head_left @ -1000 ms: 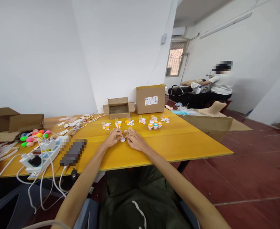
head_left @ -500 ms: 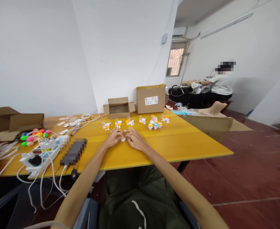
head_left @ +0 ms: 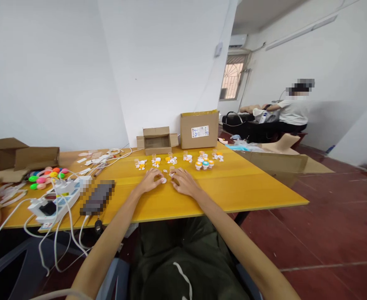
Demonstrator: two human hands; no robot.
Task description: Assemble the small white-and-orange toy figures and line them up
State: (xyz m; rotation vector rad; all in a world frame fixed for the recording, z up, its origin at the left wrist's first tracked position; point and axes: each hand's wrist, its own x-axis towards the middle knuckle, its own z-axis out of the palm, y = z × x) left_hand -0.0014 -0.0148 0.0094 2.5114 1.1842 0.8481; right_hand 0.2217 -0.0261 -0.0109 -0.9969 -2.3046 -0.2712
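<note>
Presently, both hands lie palm-down on the yellow table (head_left: 233, 191), side by side and near the middle of its width. The left hand (head_left: 151, 181) has its fingers loosely curled, the tips touching or just beside a small white round disc (head_left: 163, 180) that lies on the table between the two hands; whether the disc is pinched or merely touched cannot be told. The right hand (head_left: 185, 183) is spread flat and holds nothing, its fingertips just short of a small clear vial (head_left: 171, 170) and a few tiny white bits (head_left: 165, 171). By judgement, the step in hand is the sorting or fitting of one small piece, and the next move calls for a fine fingertip pinch, the disc being thin and flat against the surface. Beyond the hands runs a row of small clusters: white and orange pieces (head_left: 140, 164), more of the same (head_left: 171, 159), and a group of little capped pots (head_left: 203, 163) in orange and teal. Behind these stand an open cardboard box (head_left: 157, 141) and a closed cardboard box (head_left: 199, 129) with a label. To the left lie a dark flat device (head_left: 97, 198), a white power strip (head_left: 53, 201) with trailing cables, coloured balls (head_left: 46, 177) and another open carton (head_left: 21, 156). Nothing stands between hands and disc; the loose pieces close ahead could be scattered by a careless sweep. Well apart, at right rear, a seated person (head_left: 291, 112) works at another surface.
</note>
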